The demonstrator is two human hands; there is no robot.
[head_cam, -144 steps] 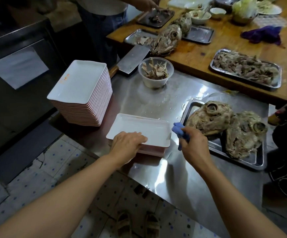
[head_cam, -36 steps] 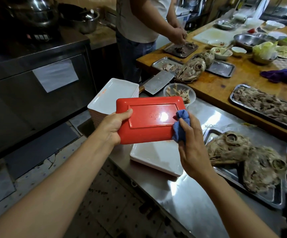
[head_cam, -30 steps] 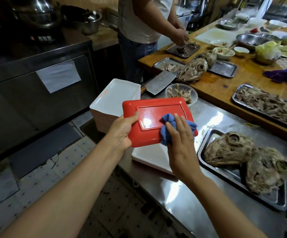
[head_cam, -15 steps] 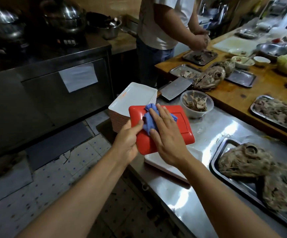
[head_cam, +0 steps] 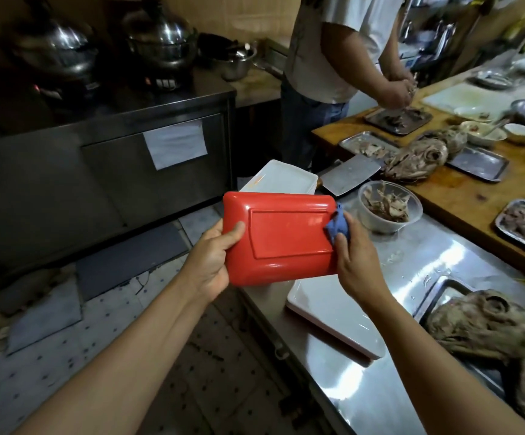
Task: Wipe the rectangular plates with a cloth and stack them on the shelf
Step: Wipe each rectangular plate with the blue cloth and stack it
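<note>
Head view shows the right hand [head_cam: 356,258] with fingers curled round a blue cloth [head_cam: 336,226], pressing it against the right edge of a red plate [head_cam: 281,240]. That plate is held up off the counter, its red underside with the raised foot facing the camera, tilted slightly. The left hand [head_cam: 211,260] grips its left short edge, thumb laid over the red face and the fingers hidden behind.

Below the held plate, another plate [head_cam: 330,312] lies white side up on the steel counter [head_cam: 418,262], near its front edge. Further back, partly hidden by the red plate, stands a plate stack [head_cam: 281,178], also white side up. A cleaver [head_cam: 350,178] lies just beside the stack, and a clear bowl [head_cam: 389,208] of scraps sits near the cloth hand. A metal tray [head_cam: 433,293] of cooked heads lies to the right. Another person [head_cam: 333,58] works at the wooden table beyond.

The step in hand looks like wiping the plate's underside, with the cloth now at the end of a stroke. Next, I judge, the plate goes onto the wiped pile, which calls for a firm left grip while the cloth lifts away. No shelf is clearly in view.
</note>
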